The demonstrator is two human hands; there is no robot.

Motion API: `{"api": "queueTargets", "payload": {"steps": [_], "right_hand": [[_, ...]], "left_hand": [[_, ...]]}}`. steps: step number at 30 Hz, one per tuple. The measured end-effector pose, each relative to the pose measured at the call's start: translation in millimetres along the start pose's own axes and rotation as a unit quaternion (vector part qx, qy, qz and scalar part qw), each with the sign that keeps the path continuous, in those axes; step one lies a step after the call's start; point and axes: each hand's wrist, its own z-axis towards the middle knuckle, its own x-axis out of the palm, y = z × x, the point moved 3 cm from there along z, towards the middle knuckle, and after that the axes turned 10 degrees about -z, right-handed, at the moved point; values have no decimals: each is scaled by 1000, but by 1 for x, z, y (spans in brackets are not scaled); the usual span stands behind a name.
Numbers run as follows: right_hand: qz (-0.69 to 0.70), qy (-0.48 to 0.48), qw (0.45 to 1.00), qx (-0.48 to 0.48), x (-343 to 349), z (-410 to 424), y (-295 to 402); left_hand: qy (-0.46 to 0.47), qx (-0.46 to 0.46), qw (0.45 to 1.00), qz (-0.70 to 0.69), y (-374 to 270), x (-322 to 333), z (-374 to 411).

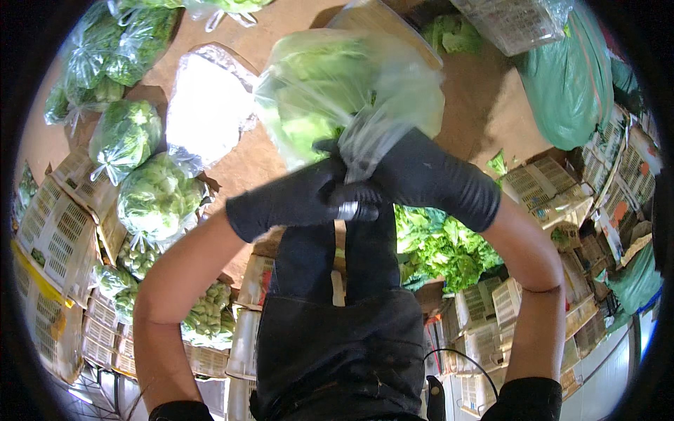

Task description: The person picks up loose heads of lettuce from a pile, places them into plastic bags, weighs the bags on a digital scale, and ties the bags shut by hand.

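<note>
Both of my hands wear black gloves and meet at the gathered neck of a large clear plastic bag [316, 89] filled with leafy greens. My left hand [303, 194] is closed around the lower end of the twisted plastic, its fingers curled, with a shiny band-like spot at the fingers. Against the other side of the neck, my right hand [416, 168] grips the bunched plastic, some of its fingers hidden behind the bag. The bag's full body lies beyond my hands, over the brown floor.
Tied bags of greens [129, 131] and a stack of clear plastic bags [205, 105] lie at left. Loose lettuce [447, 244] is heaped at right, near plastic crates [545, 181]. A green sack [568, 84] stands at upper right; more crates [58, 226] stand at lower left.
</note>
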Motion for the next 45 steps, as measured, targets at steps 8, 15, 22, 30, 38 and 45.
{"api": "queueTargets", "payload": {"steps": [8, 15, 22, 30, 38, 45], "right_hand": [[212, -128, 918, 309, 100, -104, -99], [344, -378, 787, 346, 56, -50, -24], [533, -411, 680, 290, 73, -100, 9], [362, -514, 768, 125, 28, -107, -28], [401, -449, 776, 189, 37, -102, -49], [57, -234, 940, 241, 98, -120, -100]], "left_hand": [[-225, -110, 968, 19, -2, -55, 54], [-165, 198, 838, 482, -26, -36, 205], [-260, -19, 946, 191, -6, -86, 223], [0, -87, 996, -23, -44, 32, 84], [78, 163, 913, 365, -55, 9, 85], [68, -31, 784, 616, -29, -46, 100]]}}
